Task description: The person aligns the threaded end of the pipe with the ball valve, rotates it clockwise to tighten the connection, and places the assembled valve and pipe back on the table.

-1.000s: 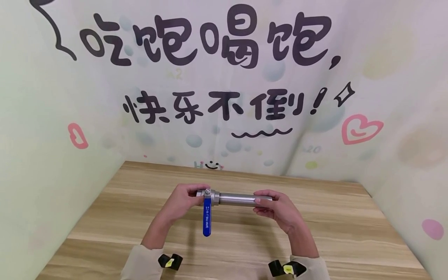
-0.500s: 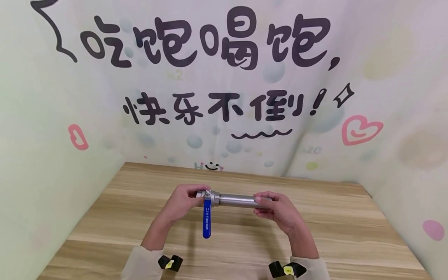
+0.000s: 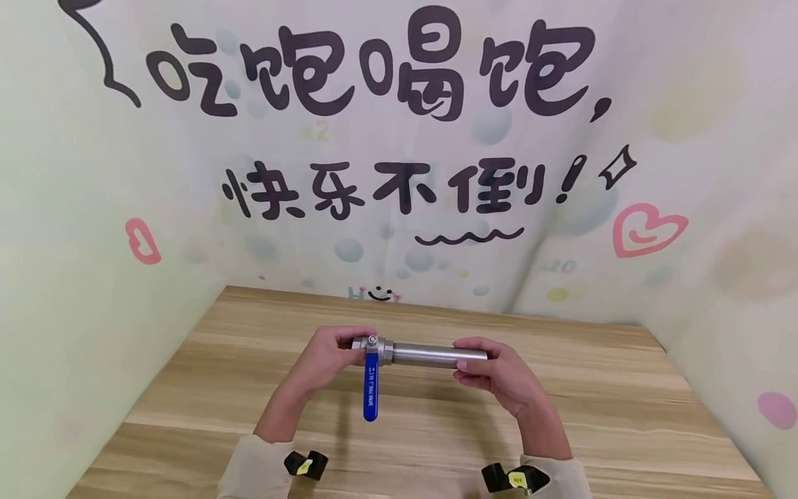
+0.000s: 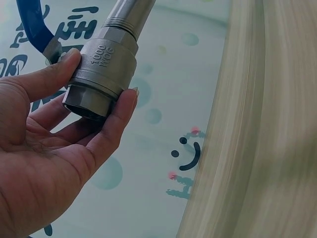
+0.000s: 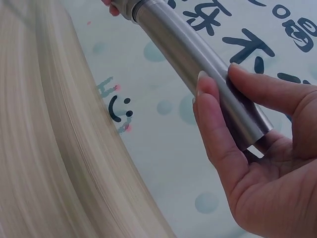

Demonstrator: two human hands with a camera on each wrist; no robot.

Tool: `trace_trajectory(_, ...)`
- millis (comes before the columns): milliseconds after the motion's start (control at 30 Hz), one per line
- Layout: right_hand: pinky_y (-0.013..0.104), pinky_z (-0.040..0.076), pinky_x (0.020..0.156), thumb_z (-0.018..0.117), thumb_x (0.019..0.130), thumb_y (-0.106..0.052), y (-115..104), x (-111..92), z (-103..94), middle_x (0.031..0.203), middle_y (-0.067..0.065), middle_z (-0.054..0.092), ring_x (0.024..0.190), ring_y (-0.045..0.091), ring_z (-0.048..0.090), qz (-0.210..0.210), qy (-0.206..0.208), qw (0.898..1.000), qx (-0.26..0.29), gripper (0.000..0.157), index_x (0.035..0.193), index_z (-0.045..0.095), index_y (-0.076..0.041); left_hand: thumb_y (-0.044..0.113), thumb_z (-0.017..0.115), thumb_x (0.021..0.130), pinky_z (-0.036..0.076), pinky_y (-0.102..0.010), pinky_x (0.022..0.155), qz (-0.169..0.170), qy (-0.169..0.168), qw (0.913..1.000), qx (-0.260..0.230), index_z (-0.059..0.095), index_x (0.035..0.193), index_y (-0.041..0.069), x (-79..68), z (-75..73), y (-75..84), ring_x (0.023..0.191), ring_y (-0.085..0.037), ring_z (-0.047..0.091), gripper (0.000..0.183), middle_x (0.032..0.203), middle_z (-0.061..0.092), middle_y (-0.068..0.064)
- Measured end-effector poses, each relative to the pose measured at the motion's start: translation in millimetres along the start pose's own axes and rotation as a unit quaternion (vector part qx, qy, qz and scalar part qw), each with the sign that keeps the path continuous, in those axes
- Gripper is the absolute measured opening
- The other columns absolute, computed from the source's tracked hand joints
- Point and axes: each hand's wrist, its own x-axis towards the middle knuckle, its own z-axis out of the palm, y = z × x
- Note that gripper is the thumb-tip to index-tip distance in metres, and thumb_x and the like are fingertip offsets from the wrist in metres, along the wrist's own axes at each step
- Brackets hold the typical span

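A steel ball valve (image 4: 106, 64) with a blue lever handle (image 3: 370, 388) is joined to a plain steel pipe (image 3: 427, 354), and both are held level above the table. My left hand (image 3: 324, 360) grips the valve body at its free end, thumb on the near side and fingers curled behind. In the left wrist view the valve's hexagonal open end faces the palm, and pipe threads show at the other end. At the pipe's far end my right hand (image 3: 499, 374) pinches the tube between thumb and fingers; the right wrist view shows the pipe's end (image 5: 257, 139) near the palm.
Beneath the hands lies a wood-grain table (image 3: 399, 443). A white backdrop (image 3: 386, 138) with black lettering rises behind it, with pale side walls left and right. Black devices with yellow labels sit at both sleeves.
My right thumb and fingers have shifted on the pipe, the thumb now lower on its near side. The valve and left hand keep nearly the same place, with the lever still pointing toward me.
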Motion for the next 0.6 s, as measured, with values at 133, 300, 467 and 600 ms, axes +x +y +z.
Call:
trace_trajectory(133, 0.028, 0.058, 0.074, 0.069, 0.087, -0.003, -0.3, 0.5, -0.2, 0.101, 0.012, 0.062, 0.078, 0.018, 0.071, 0.000, 0.002, 1.000, 0.006, 0.035, 0.120, 0.060, 0.004, -0.003, 0.063, 0.090, 0.056, -0.044, 0.083, 0.003, 0.002, 1.0000, 0.001, 0.065, 0.121, -0.004, 0.9, 0.7, -0.1, 0.085, -0.019, 0.064, 0.031, 0.109, 0.067, -0.017)
trace_trajectory(300, 0.028, 0.058, 0.074, 0.069, 0.088, -0.004, -0.8, 0.3, -1.4, 0.099, 0.012, 0.063, 0.078, 0.017, 0.071, 0.001, 0.004, 1.000, 0.012, 0.038, 0.123, 0.057, 0.007, -0.004, 0.063, 0.090, 0.056, -0.045, 0.082, 0.005, 0.002, 1.0000, 0.001, 0.066, 0.120, -0.003, 2.0, 1.9, -0.2, 0.085, -0.019, 0.064, 0.030, 0.109, 0.066, -0.018)
trace_trajectory(467, 0.028, 0.058, 0.074, 0.069, 0.089, -0.006, -0.9, -0.5, -2.0, 0.101, 0.013, 0.062, 0.077, 0.017, 0.071, 0.000, 0.003, 1.000, 0.013, 0.029, 0.116, 0.063, 0.000, -0.004, 0.062, 0.090, 0.057, -0.042, 0.081, 0.007, -0.001, 1.0000, 0.003, 0.065, 0.120, -0.004, 1.4, 1.9, 0.7, 0.085, -0.019, 0.064, 0.030, 0.110, 0.066, -0.018)
trace_trajectory(600, 0.028, 0.058, 0.074, 0.069, 0.090, -0.009, -1.0, -0.2, -1.5, 0.101, 0.012, 0.062, 0.077, 0.017, 0.071, 0.000, 0.005, 1.000, 0.013, 0.032, 0.119, 0.062, 0.002, -0.004, 0.062, 0.090, 0.057, -0.037, 0.080, 0.005, -0.001, 1.0000, 0.004, 0.064, 0.121, -0.005, 1.0, 1.8, 1.6, 0.085, -0.019, 0.064, 0.031, 0.110, 0.066, -0.018)
